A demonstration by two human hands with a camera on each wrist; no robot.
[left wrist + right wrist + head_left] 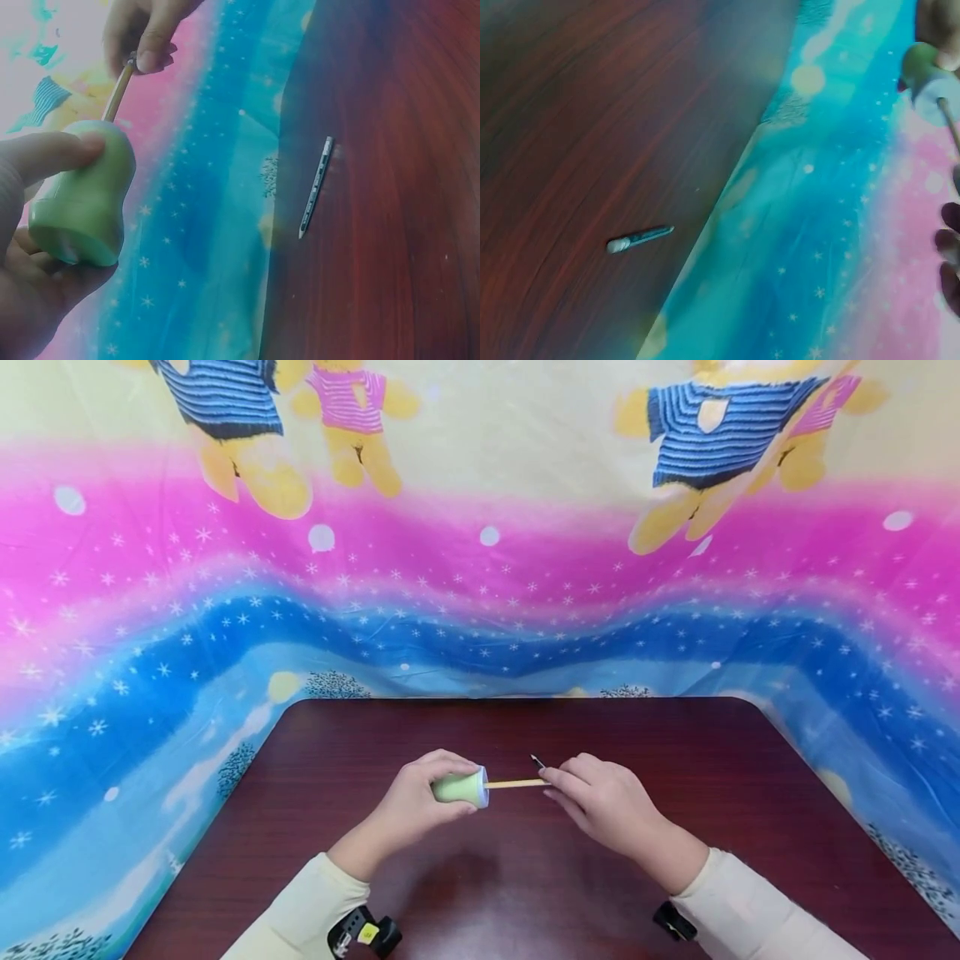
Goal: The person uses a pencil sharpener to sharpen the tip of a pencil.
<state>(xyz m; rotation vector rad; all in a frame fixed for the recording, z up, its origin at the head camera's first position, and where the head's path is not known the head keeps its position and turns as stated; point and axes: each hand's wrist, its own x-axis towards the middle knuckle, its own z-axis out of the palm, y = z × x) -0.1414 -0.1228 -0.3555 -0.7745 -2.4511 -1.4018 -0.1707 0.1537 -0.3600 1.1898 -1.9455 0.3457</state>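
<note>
My left hand (408, 797) grips a pale green, waisted pencil sharpener (86, 191), with the thumb on one side and fingers on the other. The sharpener's white end (482, 787) faces right. A yellow pencil (516, 784) has one end in it and spans the gap between the hands. My right hand (607, 797) pinches the pencil's other end between thumb and fingers. Both hands are held above the table. Beyond the right fingertips, a dark, patterned pencil (316, 187) lies on the table, partly hidden by that hand in the head view.
The dark red-brown wooden table (480, 727) has rounded far corners. Behind and beside it hangs a patterned cloth (480, 568) in blue, pink and cream. Each forearm wears a black strap, seen below the left sleeve (315, 902) and the right sleeve (750, 893).
</note>
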